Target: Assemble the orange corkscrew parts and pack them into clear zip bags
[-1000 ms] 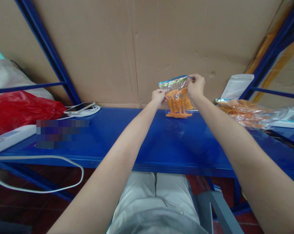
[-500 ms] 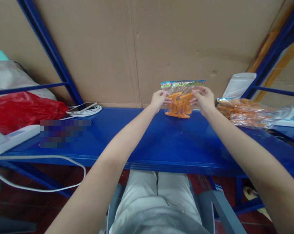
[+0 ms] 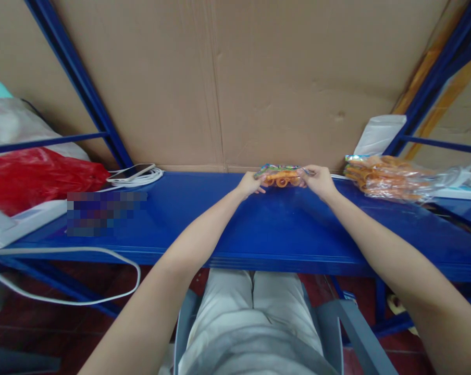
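Note:
A clear plastic bag [image 3: 281, 179] of orange plastic pieces, with a colourful printed top strip, is held near the back of the blue table [image 3: 286, 229]. My left hand [image 3: 251, 185] pinches the bag's left side, with some fingers stretched out beneath. On the opposite side, my right hand [image 3: 317, 181] grips the bag's right edge. The bag is tilted, so the round ends of the orange pieces face me. Whether its underside touches the table I cannot tell.
To the right lies a bigger clear bag [image 3: 392, 177] of orange pieces, beside a white packet [image 3: 380, 134]. Leftward are a red plastic bag [image 3: 44, 174], a coiled white cable [image 3: 137, 176] and a blurred item [image 3: 102, 213]. Cardboard [image 3: 220, 83] stands behind the table.
Both hands have lowered the bag towards the table and tilted it from upright, its top strip dropping. Each hand still holds its own side.

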`<state>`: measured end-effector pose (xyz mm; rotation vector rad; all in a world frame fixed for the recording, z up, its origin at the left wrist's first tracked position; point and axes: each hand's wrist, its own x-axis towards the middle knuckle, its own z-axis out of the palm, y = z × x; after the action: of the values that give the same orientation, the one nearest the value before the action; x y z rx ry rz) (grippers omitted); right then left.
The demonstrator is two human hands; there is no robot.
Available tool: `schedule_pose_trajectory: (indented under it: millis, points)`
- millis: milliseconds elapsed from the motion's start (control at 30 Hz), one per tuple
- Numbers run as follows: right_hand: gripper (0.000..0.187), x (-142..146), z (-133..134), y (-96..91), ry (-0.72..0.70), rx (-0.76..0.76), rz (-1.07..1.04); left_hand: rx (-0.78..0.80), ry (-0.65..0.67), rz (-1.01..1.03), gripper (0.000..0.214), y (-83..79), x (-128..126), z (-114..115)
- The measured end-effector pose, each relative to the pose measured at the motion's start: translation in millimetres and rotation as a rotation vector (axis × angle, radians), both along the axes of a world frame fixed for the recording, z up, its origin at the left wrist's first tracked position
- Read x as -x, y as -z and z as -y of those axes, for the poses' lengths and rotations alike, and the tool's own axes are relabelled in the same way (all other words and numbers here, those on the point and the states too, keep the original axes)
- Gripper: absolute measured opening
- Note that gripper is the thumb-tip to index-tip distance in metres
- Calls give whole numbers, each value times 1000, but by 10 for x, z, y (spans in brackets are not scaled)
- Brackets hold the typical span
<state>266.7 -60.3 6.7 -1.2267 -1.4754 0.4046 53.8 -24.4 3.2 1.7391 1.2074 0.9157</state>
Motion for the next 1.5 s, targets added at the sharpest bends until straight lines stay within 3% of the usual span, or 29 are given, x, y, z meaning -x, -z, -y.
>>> schedule_pose_trajectory:
  millis: [133, 300, 400, 500, 667, 900, 1067, 1267, 1400, 1500]
  points:
    - [7, -82, 26, -43, 145, -138, 309, -68, -14, 21, 23, 29, -93, -4]
    - [16, -122, -6, -75, 278, -276, 505, -21, -69, 221, 15, -64, -173, 157]
    - [16, -101, -10, -63, 304, -262, 444, 17, -82, 334, 10, -127, -188, 248]
    - [16, -62, 6, -49, 278, -190, 330, 41, -67, 383, 19, -151, -182, 278]
    - [16, 59, 90, -92, 214, 51, 110, 32, -30, 394, 28, -137, -162, 254]
    - [31, 166, 186, -226, 192, 208, -244, -32, 6, 355, 15, -156, -153, 207]
    - [26, 148, 171, -297, 89, 214, -558, -48, 58, 287, 6, -163, -210, 187]
    - [23, 8, 21, -306, 171, 229, -453, 61, 100, 88, 12, -298, -315, 141]
    - [17, -194, -255, -365, 271, 211, -191, 79, 99, 17, 11, -550, -409, 24]
    - [8, -324, -509, -470, 284, 67, -201, 17, 37, 51, 11, -756, -496, -62]
